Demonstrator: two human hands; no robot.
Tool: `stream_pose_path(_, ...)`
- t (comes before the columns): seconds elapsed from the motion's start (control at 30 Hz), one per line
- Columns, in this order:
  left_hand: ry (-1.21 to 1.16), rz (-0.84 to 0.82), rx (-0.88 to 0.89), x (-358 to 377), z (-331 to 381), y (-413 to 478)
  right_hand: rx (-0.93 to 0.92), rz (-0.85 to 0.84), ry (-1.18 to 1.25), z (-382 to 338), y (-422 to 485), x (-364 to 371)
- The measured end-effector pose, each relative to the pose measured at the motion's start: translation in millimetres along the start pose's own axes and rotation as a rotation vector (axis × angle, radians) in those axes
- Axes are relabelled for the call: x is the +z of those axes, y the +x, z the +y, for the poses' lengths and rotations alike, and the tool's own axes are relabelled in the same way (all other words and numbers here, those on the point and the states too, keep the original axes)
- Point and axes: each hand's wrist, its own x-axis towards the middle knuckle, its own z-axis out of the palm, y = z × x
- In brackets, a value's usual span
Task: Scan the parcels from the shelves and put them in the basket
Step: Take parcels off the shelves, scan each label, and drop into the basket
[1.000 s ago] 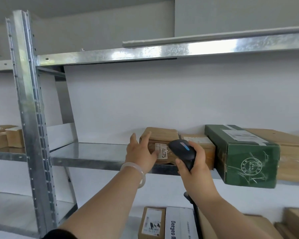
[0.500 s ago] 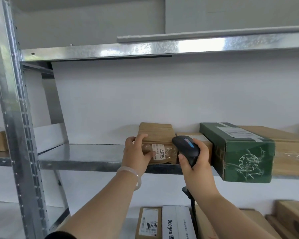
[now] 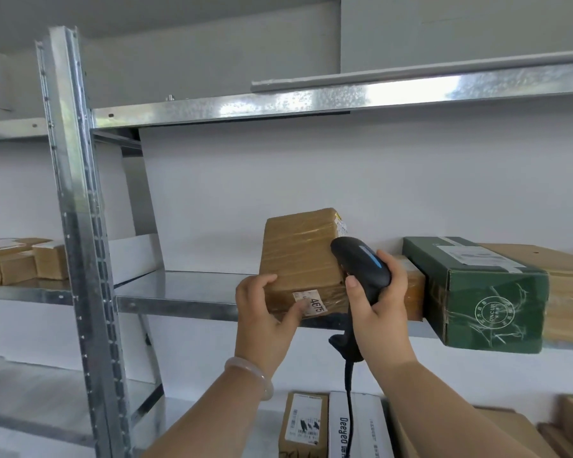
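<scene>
Parcel tipped up at shelf front edge, scan pending
Left hand [image 3: 265, 312] grips parcel [image 3: 303, 259] at its near corner, long axis running back; right hand [image 3: 377, 305] clenches scanner [image 3: 361, 269] just right of it

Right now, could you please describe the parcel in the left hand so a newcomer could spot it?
On the middle metal shelf, left of the green box, the left hand grips a tape-wrapped brown parcel. It alone is tilted up and bears a small numbered sticker.
</scene>
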Motion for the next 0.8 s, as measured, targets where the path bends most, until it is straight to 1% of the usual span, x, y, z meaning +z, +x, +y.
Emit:
stream_pose_path(0.17,-0.03,0.044,-0.309,-10.9,21.4,11.1,-0.128,-0.088,-0.037,-6.2,-21.3,0.7)
stream_pose_path(0.23,-0.112,0.075,-0.409,-14.7,25.4,16.9,-0.149,-0.133,-0.045,-6.2,-30.4,0.5)
stream_pose_path(0.3,-0.195,0.065,-0.48,-17.8,27.2,18.0,-0.142,-0.154,-0.044,-4.6,-36.6,-0.9)
stream_pose_path(0.37,-0.188,0.019,-0.483,-18.3,22.5,15.5,-0.142,-0.149,-0.047,-3.5,-39.4,-4.0)
stream_pose_path(0.47,-0.12,-0.093,-0.451,-11.0,18.4,6.0,-0.151,-0.149,-0.045,-3.6,-41.0,-9.9)
stream_pose_path(0.53,-0.108,-0.144,-0.485,-4.3,25.1,-0.2,-0.179,-0.159,-0.058,-6.2,-43.1,-13.3)
stream_pose_path(0.67,-0.104,-0.183,-0.483,4.2,40.0,-5.5,-0.209,-0.198,-0.083,-8.6,-47.5,-19.0)
stream_pose_path(0.8,-0.148,-0.178,-0.485,1.9,42.8,-8.4,-0.224,-0.197,-0.104,-5.1,-49.4,-25.4)
